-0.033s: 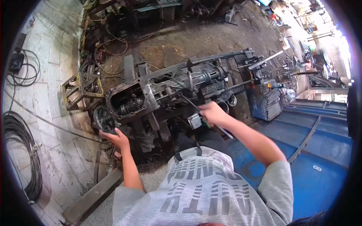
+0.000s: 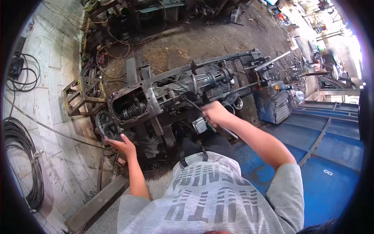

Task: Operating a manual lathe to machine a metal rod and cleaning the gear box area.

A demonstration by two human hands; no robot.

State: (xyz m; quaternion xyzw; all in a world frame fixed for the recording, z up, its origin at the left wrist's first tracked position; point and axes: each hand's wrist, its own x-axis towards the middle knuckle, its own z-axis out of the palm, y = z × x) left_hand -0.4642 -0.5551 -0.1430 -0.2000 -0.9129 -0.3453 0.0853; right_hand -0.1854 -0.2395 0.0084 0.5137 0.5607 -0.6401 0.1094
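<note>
To the right of the uncovered gear housing point(image 2: 154, 102), a broad blue metal surface point(image 2: 269, 160) is stretching past your elbow. The long shaft assembly point(image 2: 206, 80) is running off the housing's right side. Also right of the housing, your right hand point(image 2: 215, 113) is closing around a slim bar point(image 2: 193, 104); I cannot tell whether its far tip is touching the assembly. At the housing's lower-left corner a spoked wheel point(image 2: 106, 123) is sitting, your left hand point(image 2: 122, 145) lying against its lower rim, thumb spread from fingers; whether it is gripping, I cannot tell. Little is changing: the bar's near end is swinging slightly upward, suggesting you are still working it.
</note>
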